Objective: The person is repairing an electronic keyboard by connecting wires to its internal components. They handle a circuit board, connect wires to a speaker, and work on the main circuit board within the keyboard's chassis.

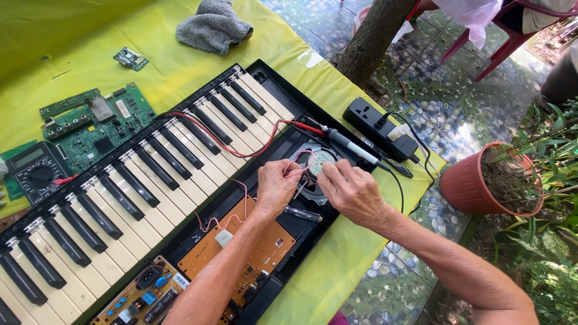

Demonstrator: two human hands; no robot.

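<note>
An opened electronic keyboard (150,174) lies across a yellow-green table cover. My left hand (276,185) pinches thin red and white wires at the round speaker (317,161) set in the black case. My right hand (352,191) rests on the speaker's right side, fingertips at the same wires. A soldering iron (352,146) with a black and white handle lies just beyond the speaker. A red multimeter lead (241,141) runs over the keys. Orange circuit boards (238,247) sit under my left forearm.
A black multimeter (36,171) and green circuit boards (96,123) lie left of the keys. A grey cloth (212,27) sits at the back. A black power strip (379,126) lies at the table's right edge. On the ground stand a terracotta pot (475,183) and a tree trunk (376,36).
</note>
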